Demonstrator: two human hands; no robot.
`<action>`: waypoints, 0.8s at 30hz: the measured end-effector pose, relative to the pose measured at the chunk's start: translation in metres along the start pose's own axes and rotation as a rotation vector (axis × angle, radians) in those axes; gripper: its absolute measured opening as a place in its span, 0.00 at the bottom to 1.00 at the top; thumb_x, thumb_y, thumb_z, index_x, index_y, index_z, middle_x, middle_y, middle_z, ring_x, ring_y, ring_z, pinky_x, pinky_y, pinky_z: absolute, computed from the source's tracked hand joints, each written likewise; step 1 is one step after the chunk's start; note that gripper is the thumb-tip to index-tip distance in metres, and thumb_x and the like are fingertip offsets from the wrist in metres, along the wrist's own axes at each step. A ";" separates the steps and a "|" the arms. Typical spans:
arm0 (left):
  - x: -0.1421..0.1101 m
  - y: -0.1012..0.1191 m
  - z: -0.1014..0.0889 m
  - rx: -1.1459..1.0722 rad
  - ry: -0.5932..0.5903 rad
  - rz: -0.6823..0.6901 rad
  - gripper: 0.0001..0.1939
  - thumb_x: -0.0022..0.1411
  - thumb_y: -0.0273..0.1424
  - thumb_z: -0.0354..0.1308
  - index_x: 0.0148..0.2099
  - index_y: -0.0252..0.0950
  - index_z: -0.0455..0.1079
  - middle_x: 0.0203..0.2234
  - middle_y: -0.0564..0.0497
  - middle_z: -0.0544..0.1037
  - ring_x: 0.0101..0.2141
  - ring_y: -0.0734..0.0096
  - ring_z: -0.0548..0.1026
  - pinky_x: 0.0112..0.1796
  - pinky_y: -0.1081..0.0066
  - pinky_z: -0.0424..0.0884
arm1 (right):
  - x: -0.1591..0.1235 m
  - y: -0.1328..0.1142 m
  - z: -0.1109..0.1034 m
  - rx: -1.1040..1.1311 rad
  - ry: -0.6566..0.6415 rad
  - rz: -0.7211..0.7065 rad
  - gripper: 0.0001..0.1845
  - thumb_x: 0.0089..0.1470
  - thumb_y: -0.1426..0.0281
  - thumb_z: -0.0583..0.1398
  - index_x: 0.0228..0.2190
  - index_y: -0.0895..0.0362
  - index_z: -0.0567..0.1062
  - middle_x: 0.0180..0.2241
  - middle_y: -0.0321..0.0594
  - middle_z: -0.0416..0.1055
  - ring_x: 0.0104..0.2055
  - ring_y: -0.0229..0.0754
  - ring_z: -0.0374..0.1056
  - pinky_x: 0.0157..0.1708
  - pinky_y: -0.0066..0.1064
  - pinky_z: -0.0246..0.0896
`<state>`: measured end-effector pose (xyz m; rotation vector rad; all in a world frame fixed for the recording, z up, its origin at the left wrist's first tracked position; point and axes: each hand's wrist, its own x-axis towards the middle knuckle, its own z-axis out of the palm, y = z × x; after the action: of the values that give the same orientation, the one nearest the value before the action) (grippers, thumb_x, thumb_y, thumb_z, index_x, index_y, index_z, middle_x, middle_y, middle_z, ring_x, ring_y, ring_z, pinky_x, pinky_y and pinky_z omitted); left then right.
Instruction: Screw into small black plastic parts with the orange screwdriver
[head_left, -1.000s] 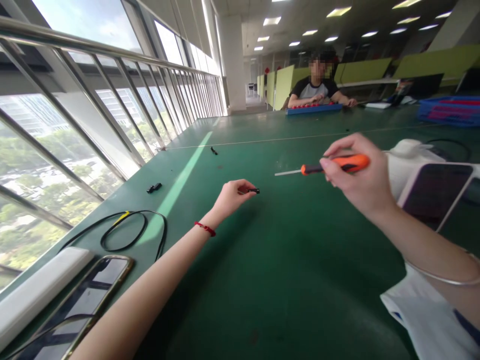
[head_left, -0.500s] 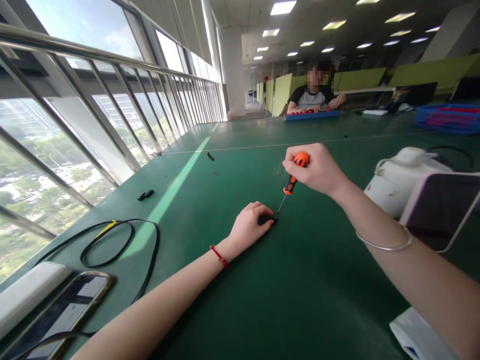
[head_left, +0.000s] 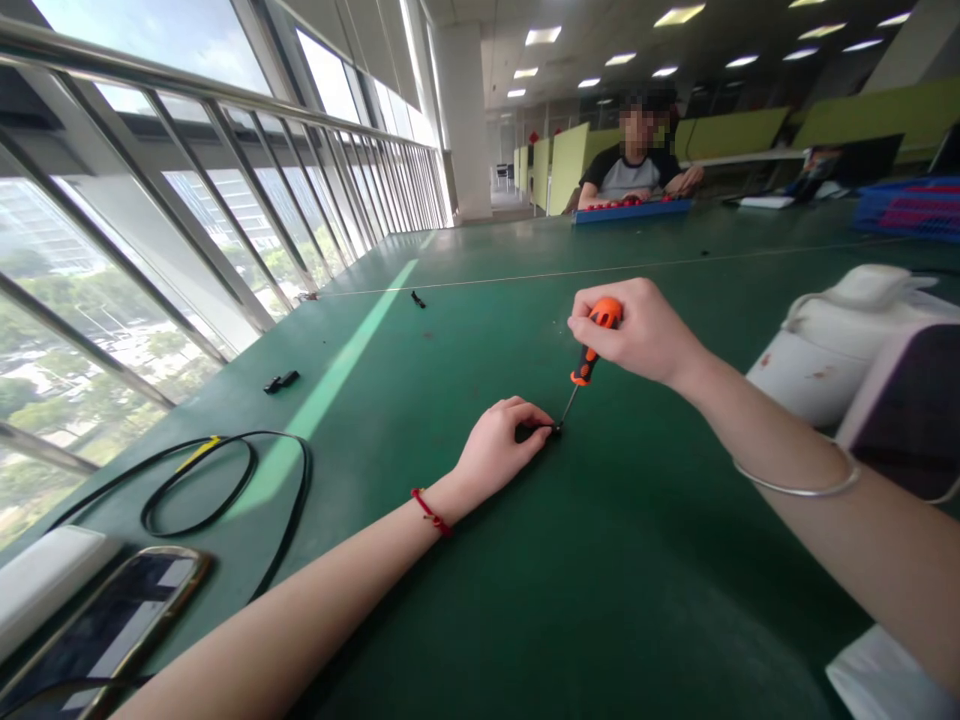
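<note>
Two grips: left hand (head_left: 501, 445) pinching a black part (head_left: 556, 430), right hand (head_left: 637, 328) clasping a screwdriver (head_left: 583, 367).

Left hand (head_left: 499, 447) low in a pinch, right hand (head_left: 643, 332) higher, fist-like

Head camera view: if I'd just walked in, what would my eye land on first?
Probably the orange-and-black screwdriver, held tilted in the right hand near the middle of the green table. Its tip points down at a small black part in the left hand's fingers. Next might come the bright light strip slanting across the table's left side.
</note>
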<state>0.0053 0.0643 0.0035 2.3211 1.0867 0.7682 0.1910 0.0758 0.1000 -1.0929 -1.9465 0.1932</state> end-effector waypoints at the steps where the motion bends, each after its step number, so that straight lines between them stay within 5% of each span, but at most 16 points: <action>1: 0.000 0.000 0.000 -0.006 0.000 -0.008 0.09 0.60 0.29 0.54 0.39 0.37 0.75 0.35 0.49 0.76 0.38 0.67 0.73 0.41 0.68 0.69 | 0.000 0.000 0.001 0.003 -0.003 -0.001 0.11 0.44 0.71 0.56 0.14 0.57 0.63 0.15 0.31 0.56 0.20 0.32 0.52 0.23 0.29 0.46; 24: 0.002 -0.002 0.002 -0.045 0.006 -0.034 0.08 0.58 0.28 0.55 0.37 0.36 0.75 0.34 0.49 0.76 0.36 0.68 0.73 0.39 0.70 0.70 | -0.003 -0.002 0.002 0.071 0.040 -0.007 0.11 0.44 0.71 0.56 0.14 0.56 0.63 0.15 0.32 0.59 0.21 0.34 0.55 0.23 0.29 0.49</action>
<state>0.0066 0.0666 0.0019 2.2582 1.0971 0.7793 0.1894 0.0731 0.0979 -1.0360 -1.8930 0.2334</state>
